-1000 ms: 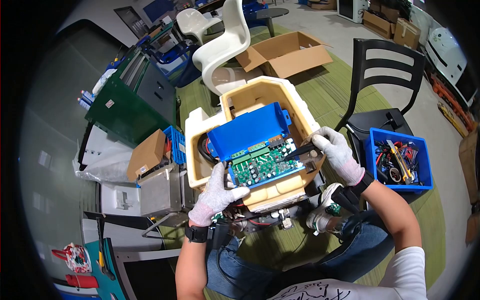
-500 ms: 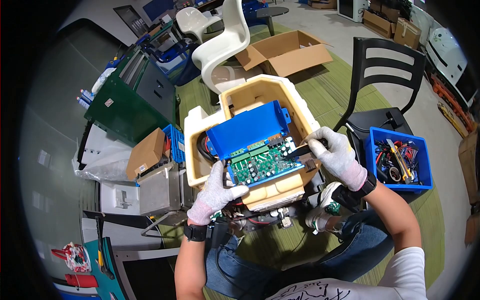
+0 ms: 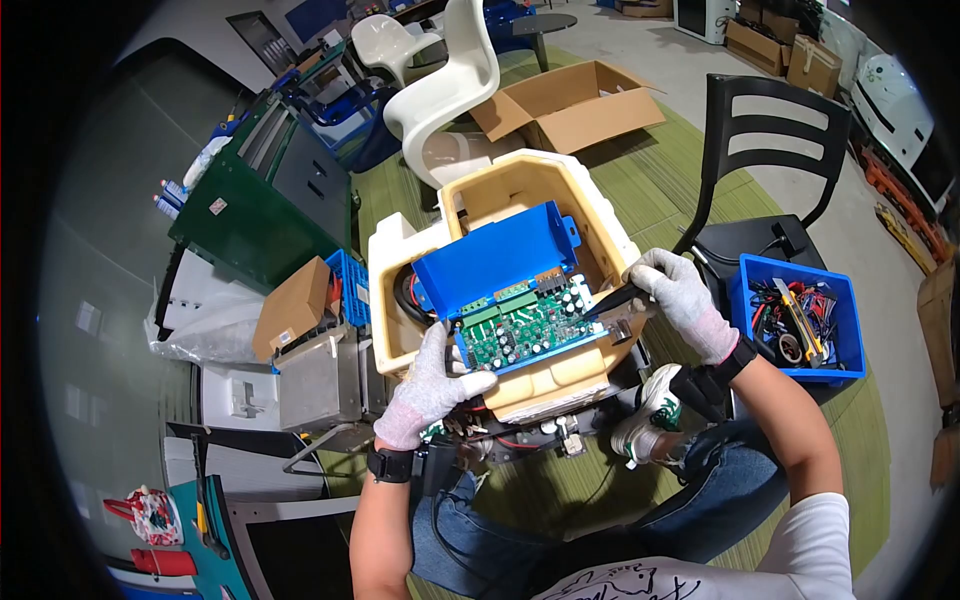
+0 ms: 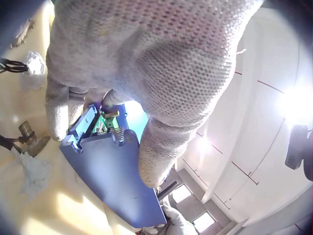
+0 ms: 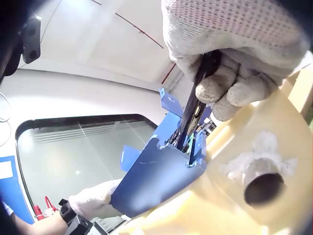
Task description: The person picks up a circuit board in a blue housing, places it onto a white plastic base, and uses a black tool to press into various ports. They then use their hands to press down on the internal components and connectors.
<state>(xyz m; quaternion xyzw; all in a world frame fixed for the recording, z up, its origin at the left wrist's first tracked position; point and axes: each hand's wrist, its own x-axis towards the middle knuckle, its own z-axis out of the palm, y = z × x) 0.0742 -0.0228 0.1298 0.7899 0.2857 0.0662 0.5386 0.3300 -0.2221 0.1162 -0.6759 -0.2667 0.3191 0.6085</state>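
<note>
A green circuit board (image 3: 525, 328) lies in a blue metal case (image 3: 498, 256) with its flap raised, over a cream-coloured shell (image 3: 598, 215). My gloved left hand (image 3: 428, 388) grips the left end of the case, thumb along the near side. In the left wrist view the glove's fingers straddle the case's end panel (image 4: 115, 169). My gloved right hand (image 3: 682, 305) pinches black tweezers (image 3: 618, 298), their tips down at the board's right end. The right wrist view has the tweezers (image 5: 191, 115) slanting into the case, which hides the tips.
At right, a blue bin (image 3: 852, 335) of tools and wires stands by a black chair (image 3: 775, 160). Beyond the shell are an open cardboard box (image 3: 605, 128) and a white chair (image 3: 440, 100). A green cabinet (image 3: 265, 215) stands at left. A metal tube end (image 5: 264, 186) protrudes from the shell.
My right hand has dipped towards the board and come back up and right, changing the tweezers' slant over the board's right end. The left hand and case have hardly moved.
</note>
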